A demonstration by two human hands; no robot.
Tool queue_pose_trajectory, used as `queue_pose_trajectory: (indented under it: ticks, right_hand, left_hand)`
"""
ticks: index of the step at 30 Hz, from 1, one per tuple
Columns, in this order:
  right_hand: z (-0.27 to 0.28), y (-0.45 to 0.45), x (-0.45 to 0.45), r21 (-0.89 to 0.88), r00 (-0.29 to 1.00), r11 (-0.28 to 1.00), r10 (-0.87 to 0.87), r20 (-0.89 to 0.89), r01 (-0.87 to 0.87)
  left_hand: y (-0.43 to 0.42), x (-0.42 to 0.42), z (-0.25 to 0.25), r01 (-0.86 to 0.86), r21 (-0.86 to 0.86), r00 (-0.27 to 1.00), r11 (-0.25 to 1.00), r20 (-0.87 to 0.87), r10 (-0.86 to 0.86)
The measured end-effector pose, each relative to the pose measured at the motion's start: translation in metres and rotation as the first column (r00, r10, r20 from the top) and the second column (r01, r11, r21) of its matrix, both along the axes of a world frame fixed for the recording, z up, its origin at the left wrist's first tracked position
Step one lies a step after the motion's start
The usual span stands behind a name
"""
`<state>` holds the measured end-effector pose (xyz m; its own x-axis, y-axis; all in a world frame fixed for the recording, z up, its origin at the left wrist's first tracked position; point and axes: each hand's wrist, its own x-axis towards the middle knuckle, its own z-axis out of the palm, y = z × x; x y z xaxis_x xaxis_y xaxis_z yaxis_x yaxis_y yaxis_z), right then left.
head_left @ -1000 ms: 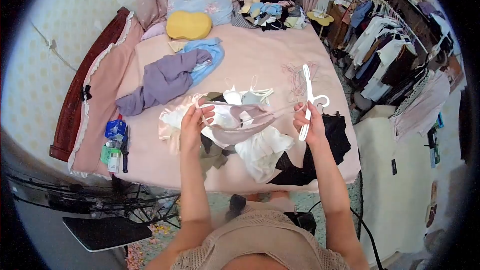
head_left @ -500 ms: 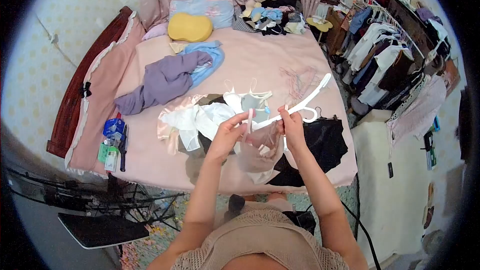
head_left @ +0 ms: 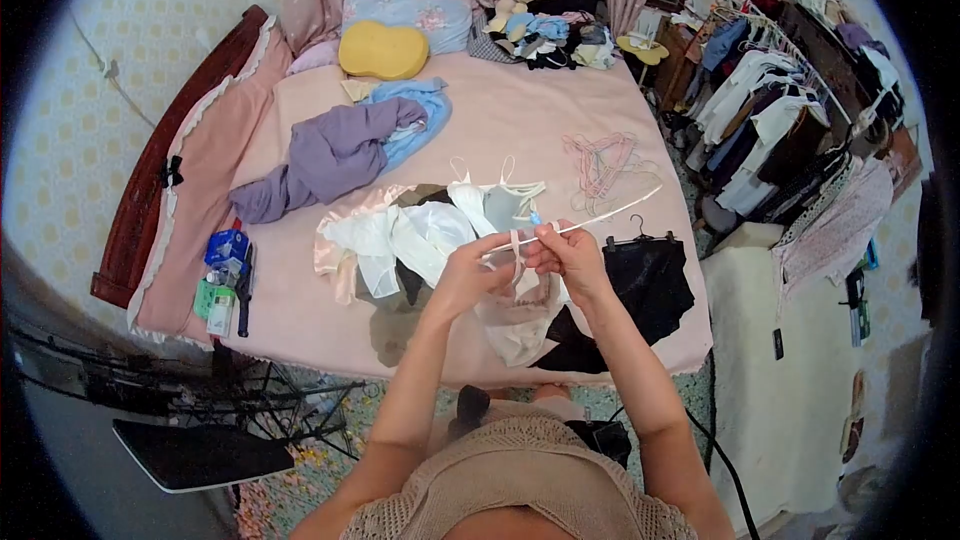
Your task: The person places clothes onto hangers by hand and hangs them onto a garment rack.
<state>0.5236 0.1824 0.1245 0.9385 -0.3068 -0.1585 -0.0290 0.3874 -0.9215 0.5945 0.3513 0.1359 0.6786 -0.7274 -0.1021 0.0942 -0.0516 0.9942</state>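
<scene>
A white clothes hanger (head_left: 620, 208) is held edge-on above the bed, its right end pointing up and away. My right hand (head_left: 572, 262) is closed around its middle part, with a strap at the fingertips. My left hand (head_left: 470, 280) is closed near the hanger's left end, by a pale pink strap of a sheer camisole (head_left: 520, 325). The camisole hangs below both hands; the fingers partly hide its top. White clothes (head_left: 415, 240) lie just beyond my left hand. Right of my right hand lies a black garment (head_left: 650, 285) clipped to a black hanger.
Pink and white hangers (head_left: 605, 170) lie at the bed's right. A purple garment (head_left: 345, 150), a yellow cushion (head_left: 383, 50) and a clothes heap (head_left: 550, 30) are farther back. Packets (head_left: 225, 275) lie at the left edge. A full clothes rack (head_left: 770, 90) stands right.
The hanger has turned from showing its broad side to edge-on, and its right end has dropped. My right hand has shifted left, closer to my left hand.
</scene>
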Motion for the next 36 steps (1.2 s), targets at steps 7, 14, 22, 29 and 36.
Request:
queue_pose_trajectory:
  ticks: [7,14,22,29,36]
  right_hand:
    - [0.0,0.004,0.001,-0.067,0.999,0.997,0.034,0.02,-0.032]
    - [-0.002,0.0,0.005,-0.059,0.999,0.998,0.004,0.038,-0.001]
    - [0.002,-0.005,0.006,-0.008,0.983,0.987,-0.157,0.1,0.158]
    - [0.002,-0.006,0.008,-0.075,0.996,0.997,-0.022,0.083,0.028]
    - [0.007,-0.028,0.0,-0.108,0.996,0.993,0.054,0.069,-0.046]
  left_hand:
    - [-0.001,0.004,-0.008,-0.06,0.033,0.994,0.998,0.089,0.057]
    - [0.002,0.012,-0.012,-0.009,-0.046,0.998,0.999,0.062,0.012]
    - [0.005,0.018,-0.007,-0.06,-0.062,0.995,0.996,-0.085,0.054]
    - [-0.013,0.025,-0.004,-0.082,-0.15,0.369,0.985,0.914,0.17]
    - [0.006,0.037,-0.005,-0.178,-0.125,0.936,0.976,0.284,0.207]
